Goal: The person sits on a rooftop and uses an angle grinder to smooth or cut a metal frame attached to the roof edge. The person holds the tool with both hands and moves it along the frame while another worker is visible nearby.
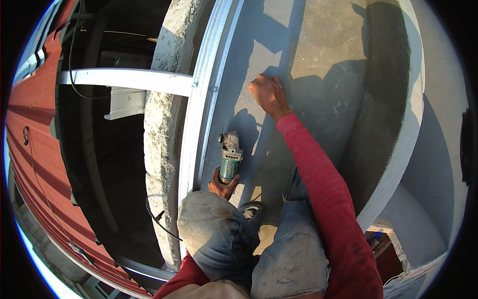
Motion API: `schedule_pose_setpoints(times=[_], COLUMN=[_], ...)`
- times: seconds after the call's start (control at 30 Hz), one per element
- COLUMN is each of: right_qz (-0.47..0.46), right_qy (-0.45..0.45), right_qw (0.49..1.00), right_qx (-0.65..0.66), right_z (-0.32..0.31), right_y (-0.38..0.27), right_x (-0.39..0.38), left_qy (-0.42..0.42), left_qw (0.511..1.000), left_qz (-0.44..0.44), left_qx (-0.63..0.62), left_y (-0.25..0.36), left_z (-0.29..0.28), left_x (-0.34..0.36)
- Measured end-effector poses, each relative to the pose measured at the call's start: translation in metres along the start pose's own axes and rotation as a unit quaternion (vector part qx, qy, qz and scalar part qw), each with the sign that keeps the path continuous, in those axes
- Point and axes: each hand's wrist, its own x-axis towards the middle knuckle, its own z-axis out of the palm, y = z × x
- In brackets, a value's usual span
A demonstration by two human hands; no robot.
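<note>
A green and silver angle grinder (230, 157) is upright in the view over the grey concrete ledge, my left hand (223, 182) gripping its lower end. My right hand (266, 92) reaches forward over the ledge, fingers curled downward; whatever they may hold is hidden. Left of the grinder runs a silver metal channel (201, 109). My knees and red sleeves fill the lower part of the view.
Rough concrete beam (162, 124) beside a dark opening; a white metal crossbar (124, 78) spans it. Red corrugated sheeting (35, 169) lies at far left, with black cables (159, 218) nearby. A raised concrete edge (408, 129) curves along the right.
</note>
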Motion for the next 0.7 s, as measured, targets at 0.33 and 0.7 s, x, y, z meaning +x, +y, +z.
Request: schedule_pose_setpoints(times=[0.33, 0.7], right_qz=[0.023, -0.065], right_qy=[0.069, 0.071], right_qw=[0.993, 0.995], right_qx=[0.092, 0.019], right_z=[0.001, 0.0], right_y=[-0.004, -0.002], right_x=[-0.037, -0.036], left_qy=[0.009, 0.009], left_qw=[0.999, 1.0], left_qz=[0.027, 0.025], left_qx=[-0.03, 0.014], left_y=[-0.002, -0.004], left_z=[0.002, 0.004], left_x=[0.001, 0.001])
